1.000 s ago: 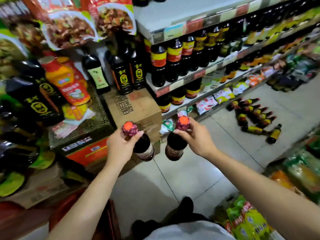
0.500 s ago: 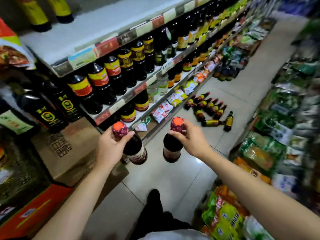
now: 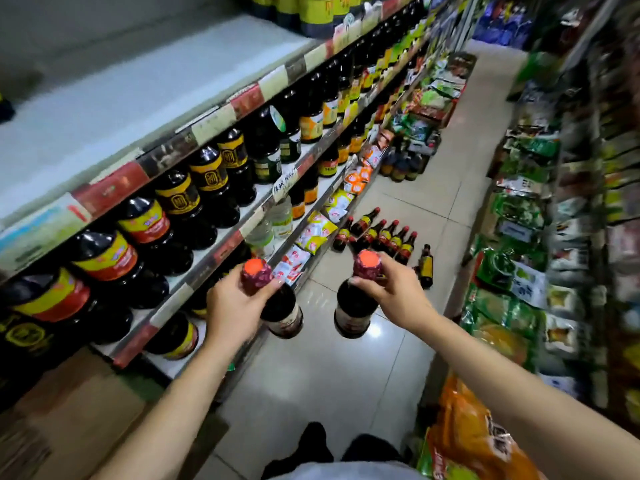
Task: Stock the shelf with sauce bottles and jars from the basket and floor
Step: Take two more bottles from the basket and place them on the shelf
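Observation:
My left hand (image 3: 232, 310) grips the neck of a dark sauce bottle (image 3: 282, 311) with an orange-red cap. My right hand (image 3: 394, 292) holds a second, matching bottle (image 3: 353, 311) by its neck. Both bottles hang over the tiled aisle floor, beside the lower shelves. Ahead on the floor lie several more dark bottles with red caps (image 3: 381, 235). The shelf unit (image 3: 221, 244) on my left carries rows of dark sauce jugs with yellow and red labels. Its top shelf (image 3: 138, 95) is a bare white board here.
A cardboard box (image 3: 86, 420) sits low at my left. Packets fill the bottom shelf (image 3: 318, 230). More bottles (image 3: 401, 168) stand on the floor farther down. Bagged goods (image 3: 512, 271) line the right side, and an orange bag (image 3: 474, 434) lies near my feet.
My view has swung right and along the aisle, away from the box and hanging packets. Both hands still hold their bottles in about the same pose.

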Demonstrator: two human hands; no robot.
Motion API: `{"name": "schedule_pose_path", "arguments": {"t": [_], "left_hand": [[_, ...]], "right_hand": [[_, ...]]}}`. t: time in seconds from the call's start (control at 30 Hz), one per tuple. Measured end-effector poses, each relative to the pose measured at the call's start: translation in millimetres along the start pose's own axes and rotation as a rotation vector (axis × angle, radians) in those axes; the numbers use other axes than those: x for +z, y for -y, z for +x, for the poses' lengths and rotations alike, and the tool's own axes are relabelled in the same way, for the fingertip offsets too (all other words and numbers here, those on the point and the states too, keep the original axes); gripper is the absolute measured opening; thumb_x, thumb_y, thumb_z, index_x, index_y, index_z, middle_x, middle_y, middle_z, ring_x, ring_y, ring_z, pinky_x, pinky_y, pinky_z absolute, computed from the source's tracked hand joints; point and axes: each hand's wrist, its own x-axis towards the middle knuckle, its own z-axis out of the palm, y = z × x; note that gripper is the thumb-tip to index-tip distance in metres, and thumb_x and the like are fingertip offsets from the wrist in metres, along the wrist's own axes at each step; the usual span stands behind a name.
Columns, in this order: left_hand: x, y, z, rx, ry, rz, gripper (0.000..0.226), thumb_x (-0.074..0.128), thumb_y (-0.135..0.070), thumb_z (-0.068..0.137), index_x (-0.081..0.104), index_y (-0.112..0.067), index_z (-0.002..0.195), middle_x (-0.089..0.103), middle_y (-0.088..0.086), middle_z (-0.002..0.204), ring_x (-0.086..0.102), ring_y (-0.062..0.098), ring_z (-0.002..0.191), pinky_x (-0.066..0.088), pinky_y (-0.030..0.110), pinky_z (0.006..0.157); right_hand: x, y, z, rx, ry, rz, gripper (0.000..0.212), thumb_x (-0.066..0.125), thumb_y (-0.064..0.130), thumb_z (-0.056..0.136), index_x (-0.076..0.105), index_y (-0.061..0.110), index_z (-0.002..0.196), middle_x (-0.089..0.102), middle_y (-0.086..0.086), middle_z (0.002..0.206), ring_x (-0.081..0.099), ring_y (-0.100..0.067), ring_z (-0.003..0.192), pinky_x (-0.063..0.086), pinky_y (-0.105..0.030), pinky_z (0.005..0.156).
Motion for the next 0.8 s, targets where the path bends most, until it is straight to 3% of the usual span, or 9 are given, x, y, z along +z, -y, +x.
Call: {"name": "schedule_pose_path", "arguments": {"t": [0.13,0.2,0.3,0.47,0.6,0.7,0.8], "left_hand": [[11,-15,43,0.018,-0.001,0.02,0.023,0.078,-0.04,0.062,0.061,-0.033,0.077,0.07,-0.002,0.082,0.067,0.021,0.083,0.052,0.043,0.087],[16,-22,57,0.025,-0.012,0.004,0.022,0.079,-0.023,0.069,0.06,-0.032,0.076,0.068,-0.008,0.079,0.065,0.012,0.077,0.051,0.039,0.086],[29,-28,79,0.019,-0.046,-0.017,0.023,0.077,-0.014,0.071,0.059,-0.029,0.075,0.066,-0.012,0.077,0.059,-0.008,0.065,0.049,0.03,0.08],[50,-43,107,-0.046,-0.183,0.003,0.019,0.075,-0.015,0.073,0.062,-0.023,0.085,0.065,-0.014,0.079,0.059,-0.009,0.072,0.043,0.011,0.071],[59,-63,118,-0.055,-0.378,0.069,0.018,0.074,-0.02,0.074,0.06,-0.031,0.076,0.064,-0.015,0.075,0.057,-0.01,0.068,0.042,0.008,0.064],[60,-74,122,-0.06,-0.459,0.084,0.02,0.074,-0.019,0.074,0.059,-0.032,0.074,0.065,-0.012,0.075,0.058,-0.004,0.069,0.042,0.011,0.066],[56,-85,124,-0.078,-0.565,0.078,0.019,0.074,-0.021,0.074,0.059,-0.033,0.075,0.064,-0.015,0.076,0.057,-0.011,0.069,0.042,0.006,0.066]], "right_hand": [[-10,-11,41,-0.013,0.014,0.069,0.026,0.068,0.024,0.081,0.059,0.008,0.099,0.059,0.007,0.084,0.061,-0.018,0.088,0.05,-0.024,0.083],[-13,-14,58,-0.033,0.027,0.089,0.022,0.067,0.023,0.082,0.058,0.01,0.097,0.057,0.012,0.082,0.06,-0.015,0.085,0.05,-0.018,0.08],[-20,-23,93,-0.054,0.077,0.08,0.021,0.067,0.023,0.082,0.058,0.008,0.095,0.056,0.01,0.081,0.057,-0.006,0.079,0.043,-0.004,0.072],[-40,-38,160,-0.158,0.236,0.051,0.023,0.067,0.025,0.083,0.056,0.007,0.094,0.054,0.011,0.069,0.057,0.005,0.057,0.038,-0.004,0.052],[-55,-38,217,-0.286,0.381,0.007,0.036,0.062,0.049,0.078,0.056,0.013,0.084,0.061,-0.001,0.075,0.057,-0.013,0.069,0.047,-0.025,0.064],[-58,-36,248,-0.365,0.463,0.0,0.031,0.061,0.048,0.079,0.053,0.019,0.081,0.059,0.0,0.073,0.055,-0.015,0.072,0.043,-0.027,0.066],[-56,-25,270,-0.456,0.524,0.002,0.041,0.058,0.054,0.076,0.056,0.014,0.087,0.061,-0.002,0.077,0.057,-0.012,0.074,0.045,-0.027,0.068]]}}
